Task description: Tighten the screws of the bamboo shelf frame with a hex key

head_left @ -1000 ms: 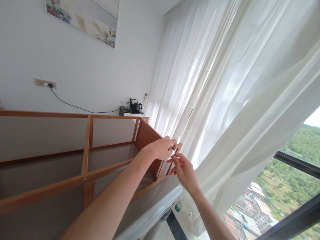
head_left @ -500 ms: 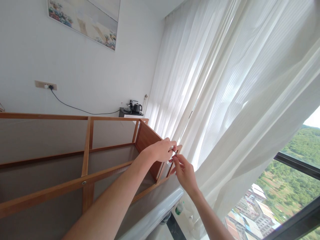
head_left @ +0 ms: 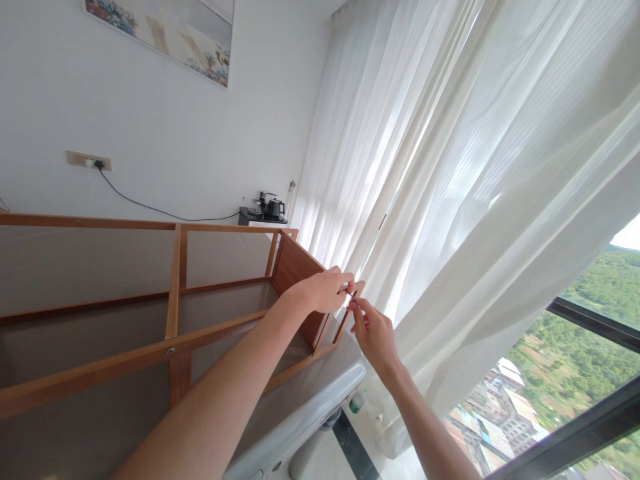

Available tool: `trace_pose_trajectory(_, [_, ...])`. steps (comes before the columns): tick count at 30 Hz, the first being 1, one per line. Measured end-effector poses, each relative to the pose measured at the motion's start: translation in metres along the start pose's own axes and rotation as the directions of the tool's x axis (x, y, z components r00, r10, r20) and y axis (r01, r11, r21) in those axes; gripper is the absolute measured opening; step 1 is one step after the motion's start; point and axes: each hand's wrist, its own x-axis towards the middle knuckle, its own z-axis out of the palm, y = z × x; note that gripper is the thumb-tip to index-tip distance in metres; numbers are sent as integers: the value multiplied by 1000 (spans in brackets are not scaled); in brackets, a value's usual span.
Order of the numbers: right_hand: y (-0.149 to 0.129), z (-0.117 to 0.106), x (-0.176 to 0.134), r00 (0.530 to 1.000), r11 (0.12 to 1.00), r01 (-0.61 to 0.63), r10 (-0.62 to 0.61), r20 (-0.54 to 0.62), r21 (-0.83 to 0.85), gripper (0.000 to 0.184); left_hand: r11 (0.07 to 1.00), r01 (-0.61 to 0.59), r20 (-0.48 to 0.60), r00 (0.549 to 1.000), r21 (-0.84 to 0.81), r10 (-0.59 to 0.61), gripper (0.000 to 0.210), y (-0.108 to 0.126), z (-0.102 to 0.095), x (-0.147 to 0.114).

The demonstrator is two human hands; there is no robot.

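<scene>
Presently: thin rod (head_left: 351, 295) between hands, near wooden frame (head_left: 215, 332) | right hand (head_left: 375, 331): fingers pinching its end | left hand (head_left: 325, 291): fingers curled, grip unclear | likely light, stiff; hold by ends

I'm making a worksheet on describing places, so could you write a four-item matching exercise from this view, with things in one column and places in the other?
Things
1. Black kettle
2. Small, thin, dark piece
3. Clear plastic bottle with a green label
4. Framed painting in pale colours with flowers

Places
A. High on the white wall
B. At the fingertips of the bare left hand and bare right hand
C. On a black-topped cabinet
D. Low down, near the white fabric curtain

Pairs: 1-C, 2-B, 3-D, 4-A
</scene>
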Motion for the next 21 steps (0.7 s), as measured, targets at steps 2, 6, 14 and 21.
trace_pose_trajectory(2, [1, 1, 0, 1000, 1000, 1, -1, 0, -3, 35, 1000, 1, -4, 1000, 5, -1, 20, 0, 0, 0])
trace_pose_trajectory(6, [2, -2, 0, 999, 994, 44, -45, -10, -97, 36, 1000, 3, 1, 1000, 0, -3, 19, 1, -1, 0])
trace_pose_trajectory(14, [-17, -7, 0, 987, 966, -131, 106, 118, 225, 37, 1000, 7, 6, 1000, 0, -7, 21, 0, -1, 0])
trace_pose_trajectory(21, [-28, 5, -1, 958, 782, -283, 200, 206, 555, 41, 1000, 20, 13, 1000, 8, -20, 21, -1, 0, 2])
